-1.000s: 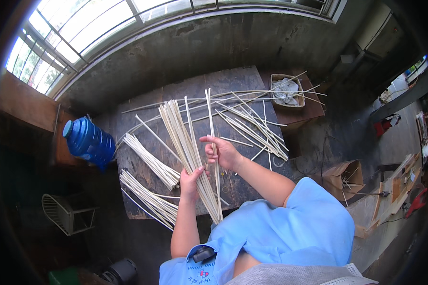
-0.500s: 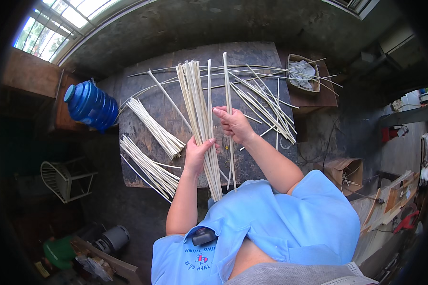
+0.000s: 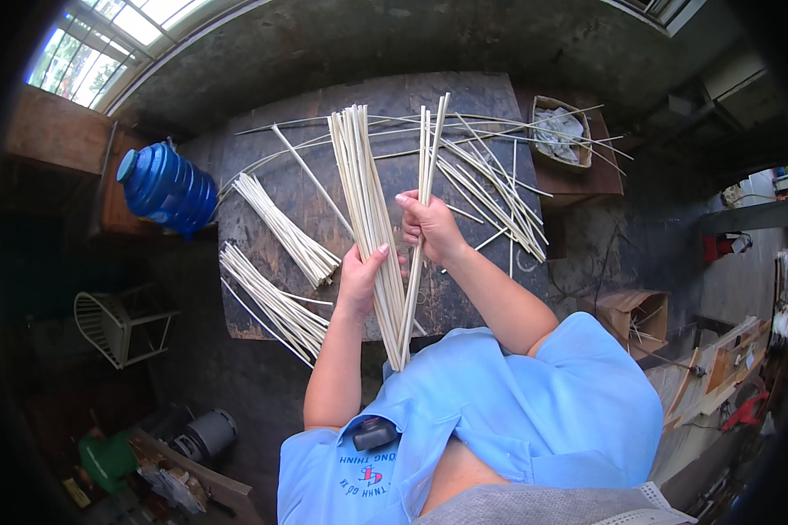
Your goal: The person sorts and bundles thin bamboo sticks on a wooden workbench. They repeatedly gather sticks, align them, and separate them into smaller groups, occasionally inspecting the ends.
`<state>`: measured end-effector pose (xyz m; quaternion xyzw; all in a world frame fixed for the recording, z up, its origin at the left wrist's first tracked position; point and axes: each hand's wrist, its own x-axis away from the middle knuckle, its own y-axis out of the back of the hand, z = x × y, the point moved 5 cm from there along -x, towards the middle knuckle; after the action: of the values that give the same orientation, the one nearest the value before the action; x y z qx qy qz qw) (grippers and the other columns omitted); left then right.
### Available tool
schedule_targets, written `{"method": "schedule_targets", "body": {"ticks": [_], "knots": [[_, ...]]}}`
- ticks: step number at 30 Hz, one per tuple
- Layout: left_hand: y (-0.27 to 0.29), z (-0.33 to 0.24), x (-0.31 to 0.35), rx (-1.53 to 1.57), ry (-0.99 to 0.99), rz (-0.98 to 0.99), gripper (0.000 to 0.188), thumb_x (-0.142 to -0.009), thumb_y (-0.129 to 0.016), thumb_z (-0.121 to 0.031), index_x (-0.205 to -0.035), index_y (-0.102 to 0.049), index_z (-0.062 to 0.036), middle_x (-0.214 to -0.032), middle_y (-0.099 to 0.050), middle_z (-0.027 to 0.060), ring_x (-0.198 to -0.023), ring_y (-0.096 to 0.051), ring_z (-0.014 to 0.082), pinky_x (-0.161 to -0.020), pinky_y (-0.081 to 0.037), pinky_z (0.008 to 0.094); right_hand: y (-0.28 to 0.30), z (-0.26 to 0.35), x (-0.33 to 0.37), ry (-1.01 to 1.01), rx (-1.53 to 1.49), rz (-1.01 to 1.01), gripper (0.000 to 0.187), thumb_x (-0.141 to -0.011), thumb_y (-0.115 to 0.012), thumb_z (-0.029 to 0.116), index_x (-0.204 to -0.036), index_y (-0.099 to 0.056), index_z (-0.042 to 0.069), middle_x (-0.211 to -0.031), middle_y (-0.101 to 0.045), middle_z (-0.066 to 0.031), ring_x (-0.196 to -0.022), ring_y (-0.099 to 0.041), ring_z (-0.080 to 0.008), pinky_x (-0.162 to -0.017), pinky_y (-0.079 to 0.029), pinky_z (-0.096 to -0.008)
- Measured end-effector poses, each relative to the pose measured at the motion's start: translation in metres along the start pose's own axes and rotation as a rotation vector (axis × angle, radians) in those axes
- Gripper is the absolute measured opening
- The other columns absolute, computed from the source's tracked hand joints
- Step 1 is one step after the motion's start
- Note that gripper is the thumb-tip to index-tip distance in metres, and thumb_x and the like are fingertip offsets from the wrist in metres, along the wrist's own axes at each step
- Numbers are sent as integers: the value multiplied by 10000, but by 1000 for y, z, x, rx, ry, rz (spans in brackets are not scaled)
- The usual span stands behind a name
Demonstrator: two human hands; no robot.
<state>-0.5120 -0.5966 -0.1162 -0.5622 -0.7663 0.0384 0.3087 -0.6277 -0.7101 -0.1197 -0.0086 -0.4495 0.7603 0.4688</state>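
My left hand (image 3: 361,278) is closed round a thick bundle of pale rattan sticks (image 3: 359,175), held upright and leaning slightly left over the front of the table. A few separate sticks (image 3: 427,144) stand in my right hand (image 3: 432,227), its fingers wrapped round them. Their lower ends meet the bundle's foot near my shirt, while their tops stand apart from it. One loose stick (image 3: 311,175) slants on the table behind the bundle. To the left lie two piles, an upper pile (image 3: 284,229) and a lower pile (image 3: 276,302). Scattered sticks (image 3: 495,197) lie right of my right hand.
The dark worn table (image 3: 263,144) carries long bent canes across its far side. A blue water jug (image 3: 168,188) is beyond its left edge. At the right are a box with crumpled plastic (image 3: 558,133) and a cardboard box (image 3: 639,319). A small chair (image 3: 124,325) stands lower left.
My right hand now holds more sticks than before. The stick that stood alone between the bundle and my right hand has joined them. The sticks' lower ends have swung left against the bundle.
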Motion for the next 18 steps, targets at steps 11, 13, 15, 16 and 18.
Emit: {"method": "schedule_targets", "body": {"ticks": [11, 13, 15, 16, 18], "knots": [[-3, 0, -4, -10, -34, 74, 329, -976, -669, -168, -1225, -552, 13, -997, -693, 121, -866, -719, 199, -708, -635, 353, -6, 4, -5, -48, 203, 6, 237, -902, -775, 144, -1003, -597, 24, -719, -568, -13, -519, -468, -71, -463, -400, -223], [-2, -1, -6, -20, -74, 59, 317, -978, -665, -157, -1223, -556, 11, -1004, -691, 116, -890, -715, 197, -718, -634, 347, -2, 0, -8, -18, 149, -6, 231, -904, -773, 152, -990, -593, 36, -736, -574, -14, -542, -484, -73, -480, -415, -228], [-2, -2, -5, -32, -72, 29, 302, -982, -654, -153, -1217, -558, 12, -1051, -681, 128, -917, -706, 200, -725, -634, 357, 0, -6, -9, 12, 67, -51, 227, -908, -771, 164, -979, -590, 47, -749, -573, -10, -569, -501, -76, -499, -430, -238], [-4, -2, -5, -38, -70, 19, 295, -984, -648, -151, -1213, -560, 12, -1074, -676, 134, -931, -702, 202, -728, -635, 362, 4, -7, -10, -2, 16, -30, 224, -913, -766, 170, -983, -591, 48, -746, -566, -6, -579, -510, -81, -505, -436, -243], [-7, -4, -5, -10, -42, 22, 298, -982, -652, -148, -1217, -563, 13, -1087, -672, 135, -939, -699, 200, -728, -640, 361, 13, -6, -9, -27, -87, 10, 219, -923, -756, 182, -991, -593, 52, -740, -552, 1, -599, -527, -91, -517, -446, -255]]}}
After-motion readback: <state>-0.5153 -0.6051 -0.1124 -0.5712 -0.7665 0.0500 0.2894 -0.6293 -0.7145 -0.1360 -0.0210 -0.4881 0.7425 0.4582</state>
